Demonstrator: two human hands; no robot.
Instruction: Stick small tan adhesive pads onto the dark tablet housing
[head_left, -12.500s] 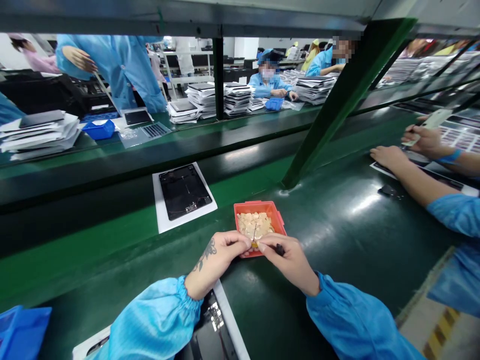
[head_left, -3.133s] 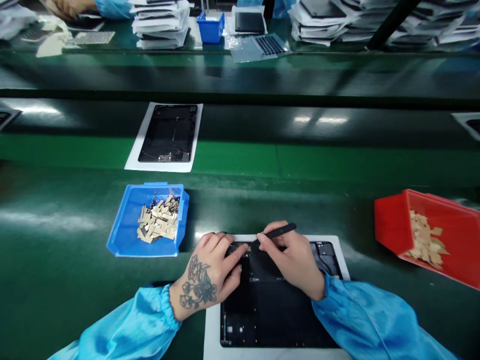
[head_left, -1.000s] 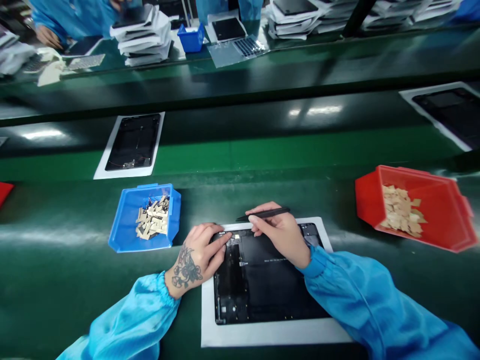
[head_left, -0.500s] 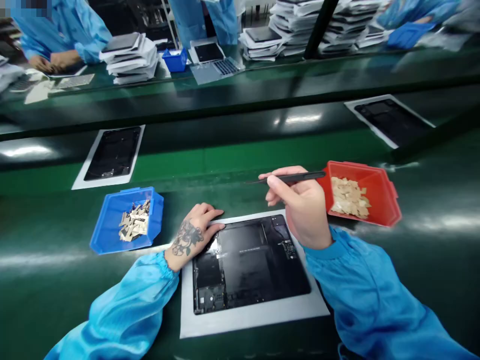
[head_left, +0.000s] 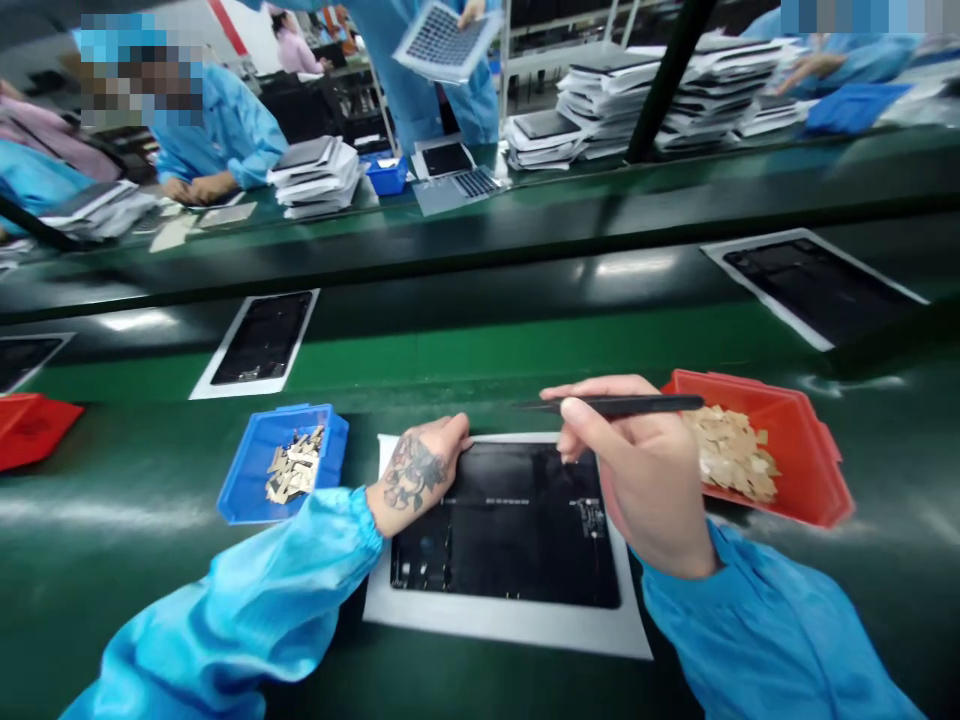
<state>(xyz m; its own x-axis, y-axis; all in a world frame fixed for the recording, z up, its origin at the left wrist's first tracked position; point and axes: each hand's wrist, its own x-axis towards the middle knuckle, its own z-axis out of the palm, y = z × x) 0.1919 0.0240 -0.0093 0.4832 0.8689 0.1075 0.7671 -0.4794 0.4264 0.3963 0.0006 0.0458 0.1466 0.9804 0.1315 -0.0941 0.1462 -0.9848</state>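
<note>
An opened black tablet with bare inner parts lies on a white sheet in front of me. My left hand is at its upper left edge, fingers curled together and closed on that edge; the fingertips are partly hidden. Black tweezers are pinched in my right hand, held over the tablet's upper right corner with the thin tip pointing left. To the left stands a blue bin of small metallic pieces. Behind my right hand sits a red bin holding thin tan pieces.
Across the green bench run more opened tablets on white sheets, one at left and one at right. Another red bin is at the far left. Beyond are paper stacks and co-workers in blue sleeves; a dark post slants at right.
The tablet and sheet have turned slightly clockwise. My left hand's fingers have curled in at the tablet's edge. My right hand still holds the tweezers, and the view has tilted up.
</note>
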